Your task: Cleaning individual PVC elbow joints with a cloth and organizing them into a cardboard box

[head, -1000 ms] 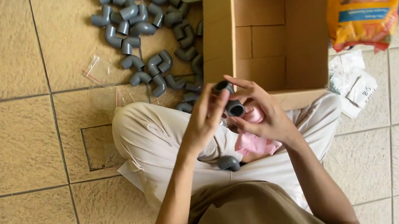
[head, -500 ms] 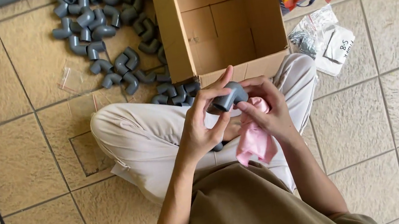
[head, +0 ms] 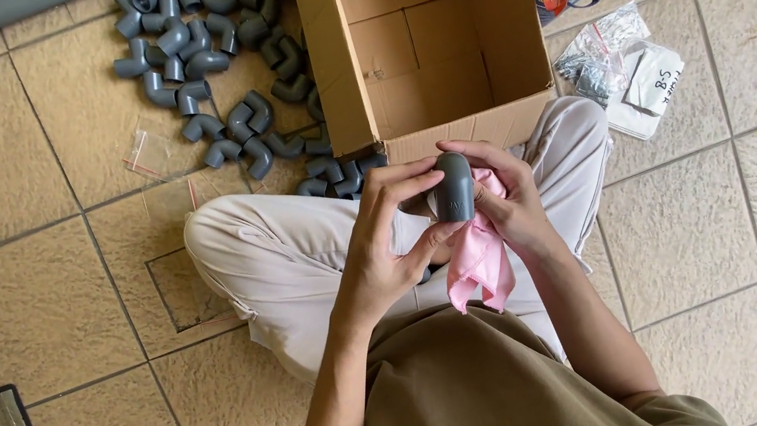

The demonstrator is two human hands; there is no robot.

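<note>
The grey pipe elbow (head: 454, 188) now stands upright rather than tilted, both grips clamped on it: left hand (head: 381, 243), right hand (head: 511, 202) with the pink cloth (head: 479, 258). Wiping seems underway.

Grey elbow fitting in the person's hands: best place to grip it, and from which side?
Grip the grey elbow fitting across its rounded outer body, coming from the left side, as the left hand does now. The right hand and pink cloth cover its right side and underside. The curved barrel looks to give opposing fingers a steady seat. Probably avoid the open socket ends.
</note>
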